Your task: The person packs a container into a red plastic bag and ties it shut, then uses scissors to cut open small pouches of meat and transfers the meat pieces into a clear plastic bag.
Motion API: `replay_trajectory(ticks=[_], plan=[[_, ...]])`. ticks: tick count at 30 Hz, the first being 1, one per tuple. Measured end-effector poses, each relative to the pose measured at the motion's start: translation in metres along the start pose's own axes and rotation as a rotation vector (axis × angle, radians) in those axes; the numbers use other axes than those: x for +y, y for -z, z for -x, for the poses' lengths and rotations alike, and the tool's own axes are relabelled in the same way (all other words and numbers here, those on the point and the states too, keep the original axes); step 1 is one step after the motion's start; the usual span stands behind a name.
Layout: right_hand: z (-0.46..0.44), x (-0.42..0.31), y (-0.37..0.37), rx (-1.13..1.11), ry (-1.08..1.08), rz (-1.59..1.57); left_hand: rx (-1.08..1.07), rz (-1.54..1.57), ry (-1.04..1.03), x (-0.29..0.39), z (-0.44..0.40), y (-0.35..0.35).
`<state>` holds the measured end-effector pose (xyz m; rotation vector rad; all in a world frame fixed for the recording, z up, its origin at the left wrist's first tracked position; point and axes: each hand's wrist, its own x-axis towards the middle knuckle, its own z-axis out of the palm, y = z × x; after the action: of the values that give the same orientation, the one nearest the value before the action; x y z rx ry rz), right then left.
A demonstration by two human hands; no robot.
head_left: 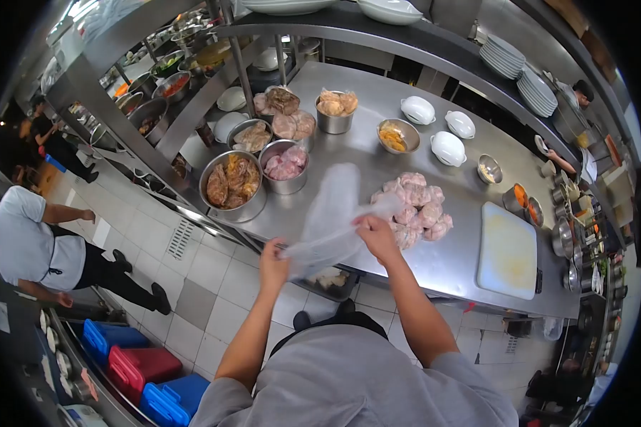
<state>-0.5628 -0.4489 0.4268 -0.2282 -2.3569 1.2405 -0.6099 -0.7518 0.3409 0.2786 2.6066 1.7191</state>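
Observation:
A clear plastic bag (327, 220) stretches between my two hands over the front edge of the steel table (263, 238). My left hand (273, 265) grips its left side, and my right hand (376, 238) pinches its right side. Just beyond my right hand lies a pile of knotted bags of pale pink meat (413, 206). To the left of the plastic bag stand a steel pot of pink raw meat (285, 167) and a larger pot of browned, marinated meat (233, 185). Whether anything is inside the plastic bag, I cannot tell.
A white cutting board (508, 249) lies at the right. Behind are a bowl of yellow food (397, 136), white lidded dishes (449, 148) and a pot of bagged orange food (336, 110). A shelf (377, 43) overhangs the back. A person (43, 242) walks at the left.

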Motion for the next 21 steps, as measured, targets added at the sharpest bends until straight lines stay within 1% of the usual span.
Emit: replay_trajectory(ticks=[1,2,3,4,5,6,7,8,9,10,11,12,13,14,15,16,17,18,19,20,21], plan=[[0.018,0.005,0.003,-0.228,-0.231,-0.396,0.099,0.141,-0.072,-0.035,-0.004,0.002],[0.036,0.002,0.006,-0.451,-0.462,-0.794,0.085,0.147,-0.076,-0.040,-0.001,0.015],[0.055,-0.002,0.010,-0.435,-0.464,-0.789,0.030,0.371,0.193,-0.044,0.003,0.025],[0.070,-0.026,0.019,-0.456,-0.604,-0.940,-0.031,0.588,0.464,-0.040,0.005,0.030],[0.082,-0.040,0.025,-0.471,-0.739,-1.096,-0.051,0.590,0.455,-0.025,0.006,0.033],[0.092,-0.035,0.024,-0.445,-0.730,-1.099,-0.094,0.866,0.563,-0.009,0.008,0.036],[0.099,-0.031,0.022,-0.456,-0.610,-0.808,-0.141,1.137,0.674,0.001,0.009,0.039],[0.107,-0.027,0.022,-0.457,-0.494,-0.516,-0.170,1.130,0.670,0.004,0.007,0.042],[0.115,-0.023,0.024,-0.429,-0.496,-0.514,-0.218,1.240,0.710,0.009,0.007,0.045],[0.122,-0.026,0.028,-0.432,-0.387,-0.245,-0.268,1.351,0.754,0.012,0.007,0.045],[0.127,-0.028,0.034,-0.431,-0.283,0.028,-0.303,1.350,0.756,0.028,0.007,0.044],[0.131,-0.013,0.036,-0.404,-0.293,0.041,-0.381,1.252,0.728,0.045,0.007,0.046],[0.133,0.016,0.033,-0.353,-0.456,0.014,-0.458,1.154,0.696,0.064,0.010,0.048],[0.137,0.032,0.037,-0.299,-0.618,-0.018,-0.490,1.154,0.695,0.081,0.014,0.052],[0.140,0.032,0.045,-0.273,-0.626,-0.012,-0.654,1.000,0.605,0.098,0.019,0.057],[0.139,0.031,0.053,-0.138,-0.670,-0.442,-0.806,0.839,0.510,0.110,0.023,0.060],[0.138,0.023,0.060,0.005,-0.684,-0.874,-0.830,0.832,0.510,0.116,0.025,0.063],[0.141,0.015,0.072,0.027,-0.686,-0.875,-0.908,0.644,0.375,0.118,0.027,0.068],[0.140,-0.013,0.089,0.043,-0.734,-1.162,-0.974,0.458,0.235,0.117,0.027,0.072],[0.138,-0.029,0.101,0.055,-0.767,-1.450,-0.989,0.455,0.230,0.107,0.024,0.073],[0.139,-0.022,0.105,0.070,-0.764,-1.449,-0.963,0.239,0.118,0.088,0.019,0.072]])
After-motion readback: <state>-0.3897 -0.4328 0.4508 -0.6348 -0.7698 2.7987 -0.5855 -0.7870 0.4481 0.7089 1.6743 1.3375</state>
